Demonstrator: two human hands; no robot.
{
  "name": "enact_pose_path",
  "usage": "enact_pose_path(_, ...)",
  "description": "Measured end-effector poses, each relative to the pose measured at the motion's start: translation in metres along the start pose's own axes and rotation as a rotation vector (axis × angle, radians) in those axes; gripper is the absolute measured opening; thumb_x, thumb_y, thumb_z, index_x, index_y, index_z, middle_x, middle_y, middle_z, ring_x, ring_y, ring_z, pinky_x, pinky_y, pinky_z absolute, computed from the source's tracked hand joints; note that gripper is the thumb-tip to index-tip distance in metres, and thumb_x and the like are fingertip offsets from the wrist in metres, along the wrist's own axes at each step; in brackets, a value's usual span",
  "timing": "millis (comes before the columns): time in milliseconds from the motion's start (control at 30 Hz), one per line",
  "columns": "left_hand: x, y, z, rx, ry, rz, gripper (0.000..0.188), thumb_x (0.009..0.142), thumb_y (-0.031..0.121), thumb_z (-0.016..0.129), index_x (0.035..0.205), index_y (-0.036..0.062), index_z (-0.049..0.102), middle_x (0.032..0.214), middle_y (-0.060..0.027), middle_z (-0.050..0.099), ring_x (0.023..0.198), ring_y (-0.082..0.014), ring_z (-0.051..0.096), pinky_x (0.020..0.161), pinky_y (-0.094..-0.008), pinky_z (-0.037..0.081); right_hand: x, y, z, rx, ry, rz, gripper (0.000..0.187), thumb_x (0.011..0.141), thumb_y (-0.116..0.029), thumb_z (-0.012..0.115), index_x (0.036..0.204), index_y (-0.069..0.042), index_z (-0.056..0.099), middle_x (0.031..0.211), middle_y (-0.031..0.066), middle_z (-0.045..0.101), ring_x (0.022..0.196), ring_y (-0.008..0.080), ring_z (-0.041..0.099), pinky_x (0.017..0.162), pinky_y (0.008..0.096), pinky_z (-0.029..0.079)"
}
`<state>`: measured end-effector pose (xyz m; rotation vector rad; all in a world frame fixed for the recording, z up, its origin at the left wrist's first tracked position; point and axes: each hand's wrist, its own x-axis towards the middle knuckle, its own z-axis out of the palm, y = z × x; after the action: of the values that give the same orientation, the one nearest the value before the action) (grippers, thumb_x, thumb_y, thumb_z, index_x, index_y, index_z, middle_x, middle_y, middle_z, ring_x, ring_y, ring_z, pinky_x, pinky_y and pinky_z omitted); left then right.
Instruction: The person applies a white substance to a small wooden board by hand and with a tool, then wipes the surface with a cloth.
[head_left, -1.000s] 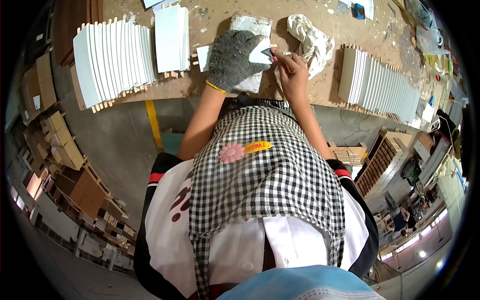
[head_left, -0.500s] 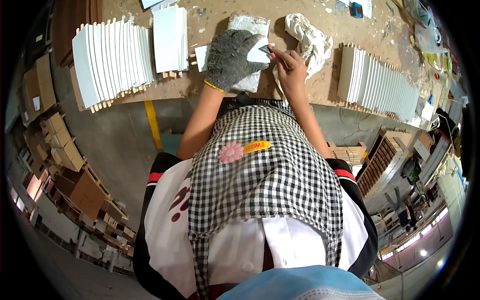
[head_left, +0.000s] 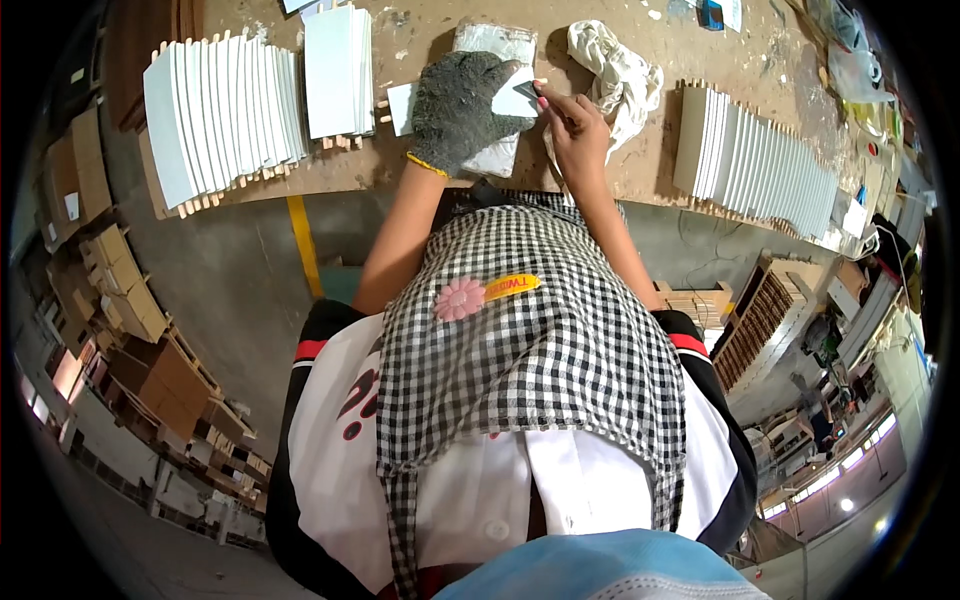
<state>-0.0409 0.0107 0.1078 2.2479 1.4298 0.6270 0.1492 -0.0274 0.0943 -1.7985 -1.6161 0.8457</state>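
My left hand, in a dark grey knit glove with a yellow cuff, is wrapped over the middle of a white panel. Short wooden pegs stick out from the panel's ends. Bare, my right hand pinches a small dark, flat, pointed piece against the panel's right end; its exact kind is too small to tell. Under the panel lies a block wrapped in whitish plastic. A crumpled cream cloth rests just right of my right hand.
Rows of white pegged panels stand on the workbench, with a long row and a smaller stack at left, another row at right. A small blue object sits at the back. Plastic bags lie far right.
Both hands stay at the panel, with only a slight shift of the right fingers at its end. The whole view has moved a little.
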Motion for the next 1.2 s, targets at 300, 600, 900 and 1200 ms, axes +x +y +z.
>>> enact_pose_path(300,-0.003,0.002,0.003,0.013,0.032,0.018,0.060,0.074,0.048,0.079,0.118,0.0082,0.069,0.113,-0.0133,0.067,0.108,-0.0314,0.061,0.095,-0.0461,0.047,-0.006,0.008,0.001,0.015,0.004,-0.031,0.022,0.087,-0.013,0.075,0.109,-0.016,0.078,0.070,0.0094,0.053,0.061,0.0229,0.053,0.057,0.0361,0.041)
enact_pose_path(600,-0.006,-0.008,0.010,-0.018,0.057,0.031,0.062,0.074,0.049,0.078,0.120,0.0085,0.068,0.113,-0.0134,0.067,0.109,-0.0316,0.061,0.096,-0.0464,0.047,0.011,-0.012,-0.005,-0.006,-0.017,0.017,0.025,0.087,-0.012,0.074,0.111,-0.017,0.078,0.071,0.0092,0.053,0.066,0.0256,0.051,0.066,0.0385,0.042)
enact_pose_path(900,-0.008,-0.003,0.011,0.059,0.006,0.031,0.065,0.074,0.052,0.079,0.122,0.0098,0.068,0.114,-0.0134,0.067,0.108,-0.0317,0.062,0.095,-0.0464,0.048,-0.001,0.005,-0.002,-0.068,-0.005,-0.095,0.022,0.089,-0.012,0.073,0.110,-0.015,0.078,0.070,0.0097,0.051,0.062,0.0228,0.049,0.058,0.0358,0.040)
enact_pose_path(1200,-0.005,-0.008,0.010,-0.005,0.012,-0.002,0.063,0.075,0.049,0.078,0.122,0.0087,0.067,0.116,-0.0133,0.066,0.112,-0.0315,0.060,0.096,-0.0469,0.046,0.002,0.000,-0.003,-0.047,-0.017,0.004,0.021,0.089,-0.014,0.073,0.109,-0.018,0.078,0.069,0.0083,0.049,0.061,0.0227,0.047,0.064,0.0363,0.038)
